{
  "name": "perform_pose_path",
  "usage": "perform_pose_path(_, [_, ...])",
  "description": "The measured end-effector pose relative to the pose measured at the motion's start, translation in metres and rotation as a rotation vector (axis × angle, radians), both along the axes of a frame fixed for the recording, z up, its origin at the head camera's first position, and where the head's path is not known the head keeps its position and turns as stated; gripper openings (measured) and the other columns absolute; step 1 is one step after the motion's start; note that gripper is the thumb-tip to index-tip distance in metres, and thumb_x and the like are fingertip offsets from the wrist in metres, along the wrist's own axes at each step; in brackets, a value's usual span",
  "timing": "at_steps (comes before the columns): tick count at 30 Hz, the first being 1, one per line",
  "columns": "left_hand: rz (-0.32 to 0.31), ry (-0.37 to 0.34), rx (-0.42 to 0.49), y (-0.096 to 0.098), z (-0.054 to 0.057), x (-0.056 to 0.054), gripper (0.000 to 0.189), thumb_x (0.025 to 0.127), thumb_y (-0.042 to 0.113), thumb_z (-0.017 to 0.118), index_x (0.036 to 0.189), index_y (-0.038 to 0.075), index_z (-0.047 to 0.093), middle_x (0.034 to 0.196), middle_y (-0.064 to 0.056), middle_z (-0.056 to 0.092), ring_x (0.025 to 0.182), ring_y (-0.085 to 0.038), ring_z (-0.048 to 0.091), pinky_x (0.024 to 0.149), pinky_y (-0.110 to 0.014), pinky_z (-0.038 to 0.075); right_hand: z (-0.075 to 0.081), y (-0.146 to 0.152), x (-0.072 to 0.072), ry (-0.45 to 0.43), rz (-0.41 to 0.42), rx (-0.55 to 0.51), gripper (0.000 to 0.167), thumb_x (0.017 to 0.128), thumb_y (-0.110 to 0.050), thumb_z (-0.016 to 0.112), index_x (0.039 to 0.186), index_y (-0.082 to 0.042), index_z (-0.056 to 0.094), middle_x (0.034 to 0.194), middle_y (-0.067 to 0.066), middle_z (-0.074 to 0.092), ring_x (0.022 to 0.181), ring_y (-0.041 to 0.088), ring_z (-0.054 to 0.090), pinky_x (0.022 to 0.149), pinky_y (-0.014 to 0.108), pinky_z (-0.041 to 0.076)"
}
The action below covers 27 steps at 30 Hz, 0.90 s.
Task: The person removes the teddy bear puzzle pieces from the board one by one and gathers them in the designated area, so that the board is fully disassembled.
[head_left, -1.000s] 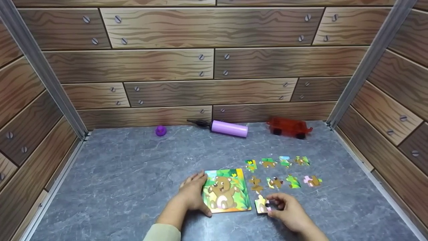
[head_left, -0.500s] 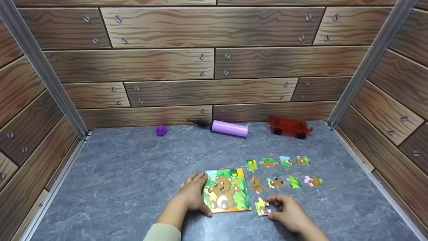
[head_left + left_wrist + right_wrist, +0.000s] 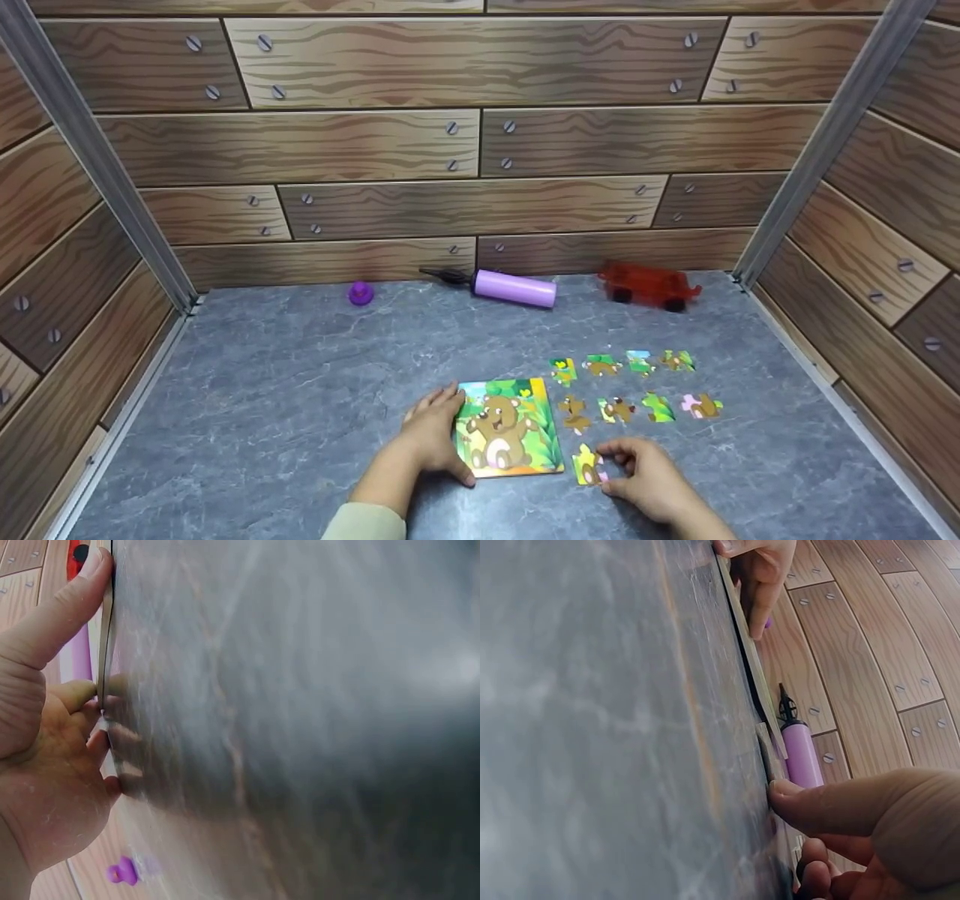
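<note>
A bear picture puzzle (image 3: 504, 427) lies flat on the grey tabletop in the head view. My left hand (image 3: 431, 429) rests along its left side, the thumb near the lower left corner and the fingers spread toward the upper left. Just right of the puzzle, a loose jigsaw piece (image 3: 585, 465) in yellow, brown and pink lies at the table surface. My right hand (image 3: 643, 474) pinches this piece by its right side between thumb and fingers. In the right wrist view the thumb (image 3: 817, 804) touches its edge, seen side-on.
Several other jigsaw pieces (image 3: 658, 406) lie in two rows right of the puzzle. Along the back wall are a purple knob-like object (image 3: 361, 293), a lilac hand pump (image 3: 516, 289) with a black nozzle and a red toy wagon (image 3: 649, 285). Wood-patterned walls enclose the table.
The pinched jigsaw piece has tipped from a slight tilt to lying flatter and shifted slightly toward me. My left hand and the bear puzzle have stayed put.
</note>
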State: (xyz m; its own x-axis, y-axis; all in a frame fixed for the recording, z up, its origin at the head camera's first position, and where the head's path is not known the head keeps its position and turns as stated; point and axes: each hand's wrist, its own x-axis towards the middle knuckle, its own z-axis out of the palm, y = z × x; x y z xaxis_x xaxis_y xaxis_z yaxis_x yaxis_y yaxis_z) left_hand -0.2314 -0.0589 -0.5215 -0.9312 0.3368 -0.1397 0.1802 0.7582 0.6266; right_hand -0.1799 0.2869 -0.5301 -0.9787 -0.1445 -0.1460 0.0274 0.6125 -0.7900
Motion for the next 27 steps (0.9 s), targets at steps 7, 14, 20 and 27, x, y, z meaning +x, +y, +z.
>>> perform_pose_path(7, [0.006,-0.007,0.013,0.001,0.0,0.0,0.131,0.05,0.032,0.109,0.16,0.001,0.044,0.171,-0.018,0.03,0.158,-0.044,0.022,0.126,-0.064,0.017,0.0,-0.002,0.002,-0.002,-0.037,-0.019,0.051,0.077,-0.001,0.09,0.123,0.006,0.07,0.098,0.006,0.059,0.087,0.022,0.051,0.074,0.029,0.044])
perform_pose_path(14, [0.029,-0.018,0.094,-0.002,0.003,0.002,0.129,0.051,0.028,0.109,0.16,0.002,0.044,0.173,-0.02,0.024,0.157,-0.047,0.021,0.125,-0.066,0.017,0.006,-0.008,0.003,-0.033,-0.075,-0.001,0.053,0.085,-0.02,0.09,0.127,0.005,0.068,0.105,0.008,0.063,0.09,0.022,0.054,0.078,0.035,0.048])
perform_pose_path(20, [0.02,0.062,0.073,-0.006,0.007,0.012,0.126,0.064,0.053,0.1,0.163,0.004,0.039,0.173,-0.021,0.022,0.155,-0.051,0.022,0.119,-0.076,0.019,0.015,-0.024,0.007,0.124,-0.041,0.16,0.056,0.095,-0.039,0.081,0.137,-0.006,0.067,0.13,0.01,0.064,0.121,0.033,0.063,0.1,0.056,0.054])
perform_pose_path(27, [-0.011,0.239,-0.233,-0.011,0.013,0.035,0.13,0.065,0.09,0.075,0.168,0.022,0.035,0.175,-0.019,0.016,0.157,-0.05,0.019,0.11,-0.089,0.01,0.022,-0.054,0.012,0.466,0.19,0.455,0.086,0.088,-0.07,0.072,0.152,-0.014,0.057,0.162,0.021,0.044,0.146,0.05,0.041,0.112,0.076,0.034])
